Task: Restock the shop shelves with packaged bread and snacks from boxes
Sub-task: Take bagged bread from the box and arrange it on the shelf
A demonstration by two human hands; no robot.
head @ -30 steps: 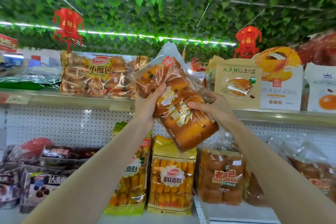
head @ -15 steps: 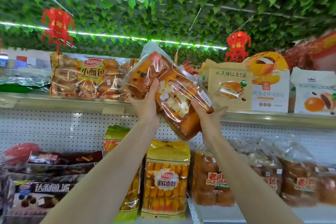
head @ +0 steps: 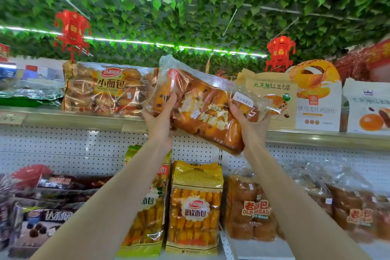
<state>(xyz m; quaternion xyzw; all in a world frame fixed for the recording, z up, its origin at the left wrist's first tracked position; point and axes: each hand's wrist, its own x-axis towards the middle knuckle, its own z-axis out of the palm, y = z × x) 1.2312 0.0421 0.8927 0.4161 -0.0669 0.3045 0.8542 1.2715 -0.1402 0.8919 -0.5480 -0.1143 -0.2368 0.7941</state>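
Both my hands hold up a clear bag of golden bread with dark chips (head: 202,110) in front of the top shelf (head: 73,117). My left hand (head: 160,118) grips the bag's left end, thumb on its front. My right hand (head: 251,124) grips its right end from below. The bag lies tilted, lower end toward the right, in the gap between a large pack of small buns (head: 105,86) and a beige bread box (head: 268,99). No stock box is in view.
More boxed bread (head: 316,99) stands on the top shelf to the right. The lower shelf carries yellow soft-bread bags (head: 194,209), old-bread loaves (head: 251,207) and dark snack packs (head: 42,217). Red lanterns (head: 71,31) hang from a leafy ceiling above.
The bag has swung from steeply tilted toward lying flatter and risen to the top shelf's level. My right hand moved out to the right end.
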